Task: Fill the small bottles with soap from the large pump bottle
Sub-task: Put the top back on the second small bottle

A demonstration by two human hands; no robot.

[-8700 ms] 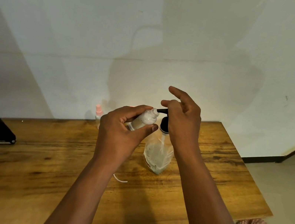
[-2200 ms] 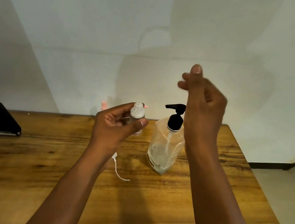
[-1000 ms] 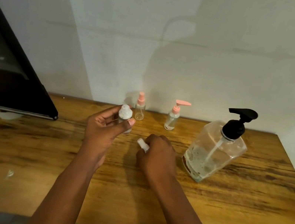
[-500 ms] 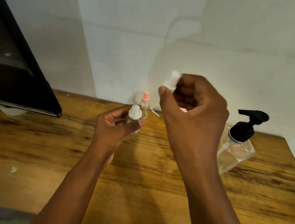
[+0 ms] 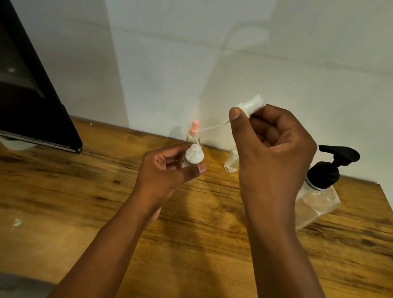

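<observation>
Spanning most of the lower view, a wooden tabletop is carrying everything the task needs. At its right side the large pump bottle is standing with its black pump head up, partly covered by the right forearm and apparently holding only a little soap at the bottom. A dark flat object is cutting across the left side; what it is cannot be told.

The right hand is being held raised, its thumb and curled fingers pinching a white spray cap, whose thin dip tube is trailing down toward the left. The left hand is being kept lower, fingers wrapped around a small bottle held upright just above the tabletop; its neck is uncapped, and white soap appears to be filling it to the top.

Two risks are being judged here. The flexible tube could miss the narrow neck and smear soap over the fingers, and soap could be pushed out over the rim as the tube goes in, since the bottle looks brimful.

At the wall, a pink-capped bottle is partly hidden behind the held bottle, and another small bottle is mostly blocked by the right hand, so their fill levels cannot be made out.
</observation>
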